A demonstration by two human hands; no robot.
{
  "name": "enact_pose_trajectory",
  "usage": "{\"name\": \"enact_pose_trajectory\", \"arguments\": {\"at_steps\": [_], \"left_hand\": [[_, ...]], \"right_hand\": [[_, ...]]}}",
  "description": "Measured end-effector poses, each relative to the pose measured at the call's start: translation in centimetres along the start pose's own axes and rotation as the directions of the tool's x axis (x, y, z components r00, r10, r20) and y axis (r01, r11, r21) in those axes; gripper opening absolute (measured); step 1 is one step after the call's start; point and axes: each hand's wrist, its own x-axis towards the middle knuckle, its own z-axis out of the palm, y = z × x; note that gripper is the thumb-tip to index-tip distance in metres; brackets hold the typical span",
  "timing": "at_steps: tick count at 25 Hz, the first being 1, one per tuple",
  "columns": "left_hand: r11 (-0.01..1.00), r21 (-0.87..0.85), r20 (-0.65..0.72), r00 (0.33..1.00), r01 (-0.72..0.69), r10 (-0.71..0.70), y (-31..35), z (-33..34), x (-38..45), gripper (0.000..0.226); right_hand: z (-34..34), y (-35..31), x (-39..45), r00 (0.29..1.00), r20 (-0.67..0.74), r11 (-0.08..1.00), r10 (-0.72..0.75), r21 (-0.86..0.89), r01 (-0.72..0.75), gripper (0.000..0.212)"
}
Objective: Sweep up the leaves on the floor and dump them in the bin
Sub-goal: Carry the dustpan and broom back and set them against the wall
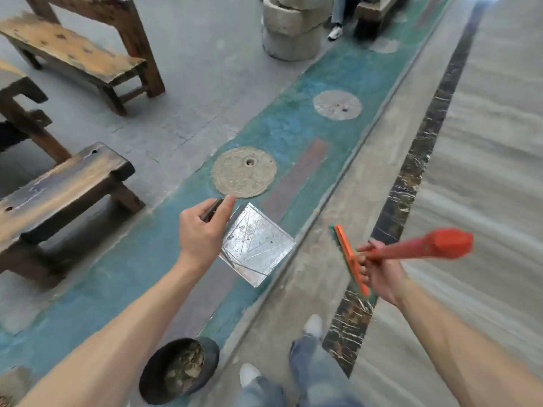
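Observation:
My left hand (202, 230) grips the thin dark handle of a shiny metal dustpan (258, 245), which hangs over the teal strip of floor and looks bare apart from a few specks. My right hand (379, 274) holds the red handle of a broom (423, 248). The broom's orange head with green bristles (349, 259) points down and to the left. A dark round bin (179, 371) stands on the floor close to my feet, with brown dry leaves inside.
Wooden benches (58, 189) stand at the left, with another bench (76, 54) farther back. Round millstones (244, 171) are set into the teal floor. Stacked stone blocks (291, 27) and a person's leg (336, 22) are at the top.

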Motion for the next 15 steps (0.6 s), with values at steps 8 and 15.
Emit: {"name": "enact_pose_trajectory", "arguments": {"at_steps": [8,15], "left_hand": [[0.985,-0.127,0.352,0.923,-0.117,0.155,8.0,18.4,-0.6,0.054],[0.966,-0.217,0.553,0.798,-0.141,0.241,17.6,37.2,-6.1,0.046]], "right_hand": [[-15.2,-2.4,-12.9,0.845,-0.381,0.923,-0.376,-0.238,0.303,0.06],[-32.1,-2.9,-22.1,0.376,-0.781,0.755,-0.498,-0.604,-0.255,0.052]]}}
